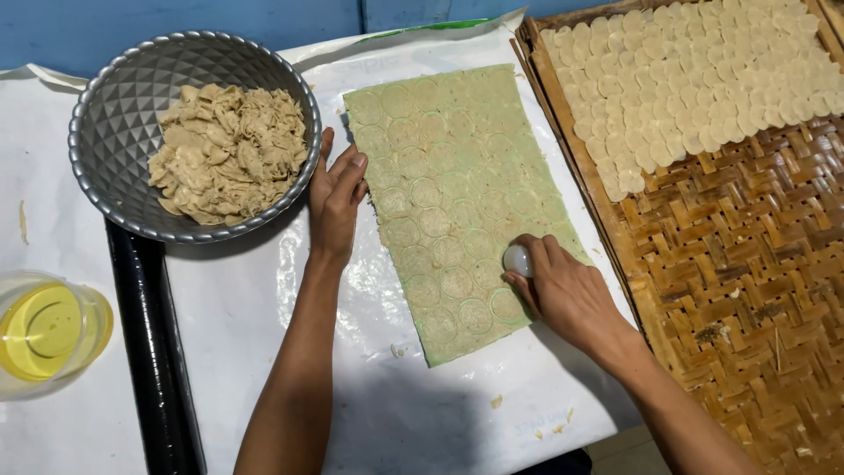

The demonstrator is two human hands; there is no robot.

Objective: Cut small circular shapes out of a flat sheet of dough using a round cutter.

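A thin greenish sheet of dough [457,193], marked all over with round cut circles, lies on a white plastic sheet [264,334]. My right hand [563,286] presses a small white round cutter [517,259] into the sheet's lower right part. Flat beside the sheet's left edge rests my left hand [336,198], fingers together, holding nothing, close to the rim of a bowl.
A silver faceted bowl [123,114] holds beige dough scraps [229,149] at upper left. A woven bamboo tray [730,290] on the right carries several rows of pale dough discs [694,79]. A clear cup of yellow oil [48,330] and a black bar [154,352] sit left.
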